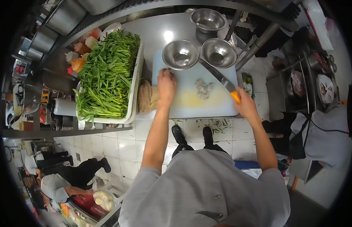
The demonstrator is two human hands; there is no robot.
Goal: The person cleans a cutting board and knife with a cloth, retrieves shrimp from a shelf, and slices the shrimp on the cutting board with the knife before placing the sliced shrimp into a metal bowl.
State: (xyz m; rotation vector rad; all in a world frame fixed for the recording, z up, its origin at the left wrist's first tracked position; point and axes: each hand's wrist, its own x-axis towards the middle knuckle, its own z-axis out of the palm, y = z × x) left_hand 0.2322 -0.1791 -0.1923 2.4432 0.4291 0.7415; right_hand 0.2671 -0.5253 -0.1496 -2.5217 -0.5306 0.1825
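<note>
My right hand is wrapped round the orange handle of a kitchen knife. Its broad blade slants up to the left over the cutting board, with the tip by two steel bowls. A small heap of pale, greyish raw pieces, possibly shrimp, lies on the board left of the blade. My left hand rests at the board's left side, fingers bent down and drawn together; whatever they hold is hidden. Beside that wrist is a crumpled brown cloth.
A white tub heaped with leafy greens stands left of the board. Steel bowls sit at its far edge, another bowl behind. A shelf post rises at right. Co-workers stand on both sides.
</note>
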